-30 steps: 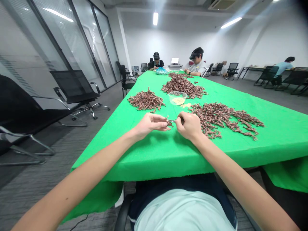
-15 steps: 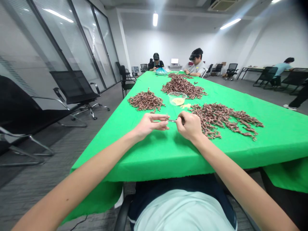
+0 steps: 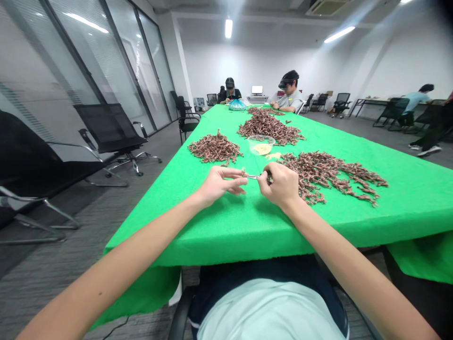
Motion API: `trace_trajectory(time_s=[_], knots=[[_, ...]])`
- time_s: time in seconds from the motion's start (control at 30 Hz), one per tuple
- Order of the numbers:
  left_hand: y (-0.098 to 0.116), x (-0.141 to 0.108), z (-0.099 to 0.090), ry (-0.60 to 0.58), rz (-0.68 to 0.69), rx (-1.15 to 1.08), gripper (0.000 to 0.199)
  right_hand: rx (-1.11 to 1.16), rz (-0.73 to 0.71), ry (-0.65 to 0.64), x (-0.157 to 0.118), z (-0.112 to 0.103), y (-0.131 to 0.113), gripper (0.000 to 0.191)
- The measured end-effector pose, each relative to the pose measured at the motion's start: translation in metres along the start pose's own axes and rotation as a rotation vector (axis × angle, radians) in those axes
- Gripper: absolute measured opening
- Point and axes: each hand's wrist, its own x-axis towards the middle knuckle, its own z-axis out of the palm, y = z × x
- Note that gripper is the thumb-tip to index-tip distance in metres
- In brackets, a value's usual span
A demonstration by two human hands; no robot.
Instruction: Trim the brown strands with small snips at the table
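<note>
My left hand (image 3: 222, 183) pinches a small brown knobbly piece (image 3: 243, 171) between thumb and fingertips. Closed round a slim metal tool (image 3: 252, 177) is my right hand (image 3: 280, 184); the narrow, plier-like tip reaches to the left fingertips and touches or nearly touches the piece. The tool's handle is mostly hidden by the fingers. Just beyond the hands stands a clear round tub (image 3: 261, 144) with pale yellowish bits in it, and more pale bits (image 3: 274, 155) lie on the cloth beside it. A pile of brown dried, twisted pieces (image 3: 318, 172) spreads right of my right hand.
Another brown pile (image 3: 215, 148) lies left of the tub, and a larger one (image 3: 271, 127) behind it. A green cloth (image 3: 219, 236) covers the table. Two people (image 3: 289, 97) sit at the far end near a blue plastic bag (image 3: 237, 105). Office chairs (image 3: 109, 127) stand at left.
Both hands stay almost in place; the tool and right hand have shifted very slightly. At the far right, a walking person's legs have moved leftward into view.
</note>
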Motion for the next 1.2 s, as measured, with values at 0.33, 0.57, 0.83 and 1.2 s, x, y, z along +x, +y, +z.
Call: trace_trajectory(time_s=[0.33, 0.57, 0.83, 1.2], knots=[[0.0023, -0.0009, 0.0026, 0.013, -0.006, 0.014, 0.052, -0.073, -0.055, 0.053, -0.0003, 0.0036, 0.0018, 0.025], [0.0034, -0.0003, 0.0026, 0.008, -0.005, 0.031, 0.054, -0.111, -0.088, 0.059, 0.0006, 0.0029, 0.0019, 0.023], [-0.0004, 0.0015, 0.0008, -0.01, 0.01, 0.034, 0.052, -0.124, -0.055, -0.008, 0.0027, -0.0015, -0.0013, 0.024], [0.0017, 0.0029, 0.0042, 0.095, 0.261, 0.245, 0.039, -0.083, 0.09, -0.17, 0.0059, -0.0024, -0.0056, 0.025]])
